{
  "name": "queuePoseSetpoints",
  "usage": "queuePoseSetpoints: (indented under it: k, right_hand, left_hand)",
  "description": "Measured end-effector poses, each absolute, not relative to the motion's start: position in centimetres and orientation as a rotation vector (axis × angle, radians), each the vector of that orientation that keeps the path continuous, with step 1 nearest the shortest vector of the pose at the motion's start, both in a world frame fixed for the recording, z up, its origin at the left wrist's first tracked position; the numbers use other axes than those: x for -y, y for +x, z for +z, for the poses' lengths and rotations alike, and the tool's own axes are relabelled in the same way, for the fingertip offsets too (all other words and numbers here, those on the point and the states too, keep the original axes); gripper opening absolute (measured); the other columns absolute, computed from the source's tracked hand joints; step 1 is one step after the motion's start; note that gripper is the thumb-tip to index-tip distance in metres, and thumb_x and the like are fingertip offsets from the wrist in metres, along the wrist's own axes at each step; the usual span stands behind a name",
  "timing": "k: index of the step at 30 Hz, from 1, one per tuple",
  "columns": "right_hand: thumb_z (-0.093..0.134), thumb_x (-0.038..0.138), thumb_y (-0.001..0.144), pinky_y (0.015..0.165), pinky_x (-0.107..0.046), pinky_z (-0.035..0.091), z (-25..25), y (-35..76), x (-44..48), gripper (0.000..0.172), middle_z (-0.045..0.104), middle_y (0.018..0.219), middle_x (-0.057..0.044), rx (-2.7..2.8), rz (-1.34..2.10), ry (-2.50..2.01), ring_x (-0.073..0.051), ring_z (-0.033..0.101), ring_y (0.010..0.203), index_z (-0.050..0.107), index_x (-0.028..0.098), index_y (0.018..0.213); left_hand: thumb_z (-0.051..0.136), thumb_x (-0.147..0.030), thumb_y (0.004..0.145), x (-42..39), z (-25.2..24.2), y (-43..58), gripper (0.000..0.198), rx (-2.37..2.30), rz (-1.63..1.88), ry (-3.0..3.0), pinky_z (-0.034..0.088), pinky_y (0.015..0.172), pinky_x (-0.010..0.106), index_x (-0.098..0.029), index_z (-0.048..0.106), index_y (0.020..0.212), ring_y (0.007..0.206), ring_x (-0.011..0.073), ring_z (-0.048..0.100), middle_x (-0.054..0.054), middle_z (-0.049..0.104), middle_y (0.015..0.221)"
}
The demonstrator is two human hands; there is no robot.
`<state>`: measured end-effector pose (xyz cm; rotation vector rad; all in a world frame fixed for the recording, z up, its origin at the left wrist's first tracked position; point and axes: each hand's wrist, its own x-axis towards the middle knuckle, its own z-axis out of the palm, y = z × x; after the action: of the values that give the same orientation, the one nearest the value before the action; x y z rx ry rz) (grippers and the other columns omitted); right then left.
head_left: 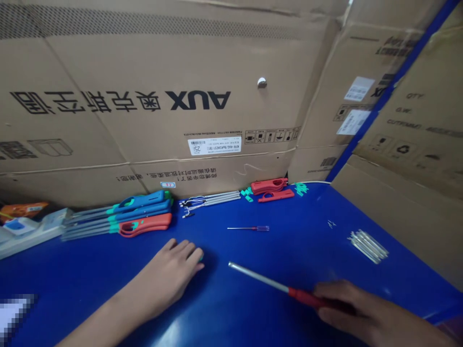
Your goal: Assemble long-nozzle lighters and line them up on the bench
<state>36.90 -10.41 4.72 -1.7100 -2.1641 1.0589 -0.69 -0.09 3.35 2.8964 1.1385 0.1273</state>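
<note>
Right hand [358,308] curled closed around red-handled steel screwdriver [306,298], shaft angled low above blue tabletop [289,250]. Left hand [168,279] open, flat, fingertips at small green plastic piece [200,258], holding nothing visible. Beyond: thin blue-handled screwdriver [253,228]; 3 blue-and-red long-nosed gas lighters [144,212].

1. A slim tool [289,289] with a straight, silver metal shaft and a glossy red plastic grip is held in the right hand [347,308]. It lies almost flat and slants across the blue surface [289,250], with its bare tip pointing up and left.
2. A tiny green plastic piece [201,258] is mostly hidden, just showing at the fingertips of the left hand [168,277], which rests palm-down on the surface.
</note>
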Motion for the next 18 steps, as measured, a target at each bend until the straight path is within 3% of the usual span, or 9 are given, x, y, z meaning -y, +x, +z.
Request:
queuePoseSetpoints:
  k: [4,9,14,18]
  right_hand:
    - [0.054,0.047,0.09,0.079,-0.029,0.057,2.9,38.1,10.8,0.027,0.072,0.105,-0.003,2.07,0.771,-1.673,-0.022,0.068,0.093,0.07,0.029,0.104]
    - [0.051,0.04,0.092,0.068,-0.027,0.058,2.7,37.9,10.8,0.023,0.073,0.099,-0.005,2.108,0.646,-1.7,-0.022,0.069,0.085,0.071,0.028,0.095]
    - [0.051,0.036,0.091,0.064,-0.026,0.057,3.3,38.2,11.0,0.021,0.073,0.093,-0.004,2.134,0.648,-1.705,-0.02,0.069,0.077,0.07,0.027,0.088]
    - [0.051,0.036,0.091,0.064,-0.028,0.057,3.2,38.5,10.8,0.021,0.073,0.091,-0.004,2.117,0.647,-1.695,-0.021,0.069,0.076,0.07,0.027,0.091]
  left_hand:
    - [0.039,-0.029,0.1,-4.0,3.3,2.4,0.024,-1.071,0.408,2.676,0.045,0.088,0.033,-0.021,0.06,0.106,0.096,0.0205,0.057,0.007,0.059,0.102]
    - [0.052,-0.024,0.094,-10.2,1.7,10.0,0.025,-1.088,0.56,2.667,0.043,0.094,0.039,-0.019,0.057,0.118,0.105,0.0236,0.056,0.008,0.065,0.11]
    - [0.054,-0.016,0.09,-12.8,0.6,13.8,0.028,-1.228,0.606,2.669,0.04,0.091,0.047,-0.02,0.056,0.117,0.111,0.0296,0.049,0.01,0.064,0.115]
    - [0.055,-0.017,0.088,-12.6,0.4,13.0,0.022,-1.33,0.651,2.636,0.039,0.09,0.047,-0.019,0.06,0.11,0.111,0.0311,0.047,0.012,0.062,0.113]
